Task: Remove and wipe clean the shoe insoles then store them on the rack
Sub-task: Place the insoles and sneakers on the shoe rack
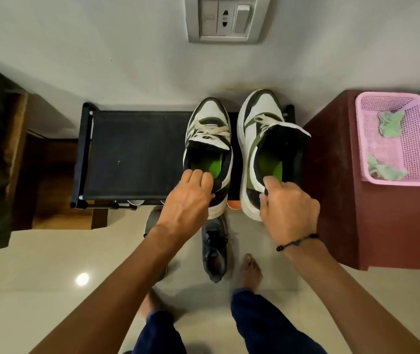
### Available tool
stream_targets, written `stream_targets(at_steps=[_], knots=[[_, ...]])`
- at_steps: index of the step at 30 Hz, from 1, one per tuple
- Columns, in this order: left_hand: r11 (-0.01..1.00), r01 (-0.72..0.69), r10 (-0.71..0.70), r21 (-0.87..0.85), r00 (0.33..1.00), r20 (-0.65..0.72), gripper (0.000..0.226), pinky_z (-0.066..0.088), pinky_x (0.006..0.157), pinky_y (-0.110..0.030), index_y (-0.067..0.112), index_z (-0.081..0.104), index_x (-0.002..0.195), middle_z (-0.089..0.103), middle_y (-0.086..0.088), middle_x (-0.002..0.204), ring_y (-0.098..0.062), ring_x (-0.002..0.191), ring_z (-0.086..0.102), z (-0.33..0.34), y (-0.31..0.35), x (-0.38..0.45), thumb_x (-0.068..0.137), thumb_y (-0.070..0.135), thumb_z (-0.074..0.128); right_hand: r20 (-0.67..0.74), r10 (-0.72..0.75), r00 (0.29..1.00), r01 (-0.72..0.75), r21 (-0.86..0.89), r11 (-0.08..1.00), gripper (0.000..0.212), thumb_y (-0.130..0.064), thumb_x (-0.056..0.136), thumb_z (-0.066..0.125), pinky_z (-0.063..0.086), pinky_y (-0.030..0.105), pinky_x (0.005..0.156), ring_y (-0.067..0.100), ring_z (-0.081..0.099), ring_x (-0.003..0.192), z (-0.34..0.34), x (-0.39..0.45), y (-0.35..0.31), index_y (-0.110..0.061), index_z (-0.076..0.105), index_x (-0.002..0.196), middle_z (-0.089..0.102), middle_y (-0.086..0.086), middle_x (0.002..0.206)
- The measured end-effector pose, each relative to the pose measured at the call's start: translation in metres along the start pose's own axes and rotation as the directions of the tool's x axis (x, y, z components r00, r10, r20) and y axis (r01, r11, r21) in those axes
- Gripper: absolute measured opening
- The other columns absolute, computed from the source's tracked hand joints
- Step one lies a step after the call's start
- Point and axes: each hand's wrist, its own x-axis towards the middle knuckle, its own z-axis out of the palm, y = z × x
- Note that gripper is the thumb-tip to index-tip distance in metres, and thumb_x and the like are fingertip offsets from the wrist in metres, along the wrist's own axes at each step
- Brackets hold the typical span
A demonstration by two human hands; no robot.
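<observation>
Two white, green and black sneakers stand on the right end of a black shoe rack [132, 149]. The left shoe [207, 129] shows a bright green insole [215, 163] inside. My left hand [191, 198] grips its heel collar, fingers curled over the rim. The right shoe [262, 129] has its tongue pulled up and a green insole [269, 163] visible. My right hand [287, 205] grips that shoe's heel collar, the thumb inside the opening. Two pale green cloths [390, 123] lie in a pink basket [413, 159] on the right.
The basket sits on a dark red cabinet [336, 190] beside the rack. A dark shoe [215, 251] lies on the tiled floor under my arms, near my bare feet. A wall socket plate [225, 19] is above. Wooden furniture [17, 139] stands at the left.
</observation>
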Motion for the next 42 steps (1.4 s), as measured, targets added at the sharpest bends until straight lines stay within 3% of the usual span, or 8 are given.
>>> stream_targets(at_steps=[3,11,19,28,42], knots=[[0.999,0.033,-0.033,0.004,0.999,-0.033,0.037,0.038,0.045,-0.027,0.008,0.051,0.072,0.052,-0.007,0.067,-0.022,0.058,0.048,0.010,0.002,0.002,0.058,0.003,0.085,-0.008,-0.008,1.000,0.008,0.026,1.000,0.043,-0.002,0.025,0.091,0.032,0.019,0.030,0.022,0.051,0.033,0.018,-0.006,0.000,-0.013,0.063,0.056,0.050,0.002,0.041],[0.994,0.080,-0.076,0.068,0.995,-0.062,0.045,0.039,0.048,-0.027,0.011,0.051,0.074,0.050,-0.004,0.068,-0.021,0.060,0.047,0.045,0.000,-0.012,0.047,0.000,0.086,-0.072,0.071,0.995,-0.068,0.045,0.997,0.041,-0.003,0.031,0.090,0.040,0.022,0.035,0.023,0.056,0.039,0.063,-0.017,0.005,-0.013,0.067,0.063,0.054,0.004,0.044],[0.991,0.084,-0.076,0.103,0.993,-0.087,0.045,0.041,0.046,-0.026,0.010,0.053,0.074,0.052,-0.004,0.066,-0.021,0.059,0.049,0.060,-0.001,-0.016,0.047,0.002,0.087,-0.181,0.161,0.970,-0.157,0.040,0.987,0.040,-0.006,0.029,0.090,0.033,0.017,0.034,0.021,0.053,0.037,0.072,-0.007,0.000,-0.015,0.066,0.060,0.053,0.002,0.042],[0.992,0.077,-0.066,0.100,0.991,-0.117,0.044,0.039,0.046,-0.029,0.009,0.051,0.071,0.050,-0.006,0.065,-0.024,0.058,0.048,0.058,-0.008,-0.020,0.047,-0.004,0.085,-0.180,0.014,0.984,-0.020,-0.033,0.999,0.033,-0.002,0.036,0.086,0.036,0.018,0.037,0.019,0.052,0.038,0.079,-0.011,0.000,-0.016,0.061,0.053,0.051,0.000,0.042],[0.990,0.080,-0.067,0.112,0.991,-0.116,0.038,0.035,0.045,-0.026,0.009,0.054,0.072,0.051,-0.005,0.065,-0.022,0.057,0.048,0.062,0.003,-0.017,0.052,0.003,0.086,-0.165,0.036,0.986,-0.041,-0.027,0.999,0.037,0.004,0.030,0.084,0.034,0.018,0.035,0.020,0.051,0.038,0.074,-0.012,-0.003,-0.014,0.061,0.051,0.049,0.001,0.041]])
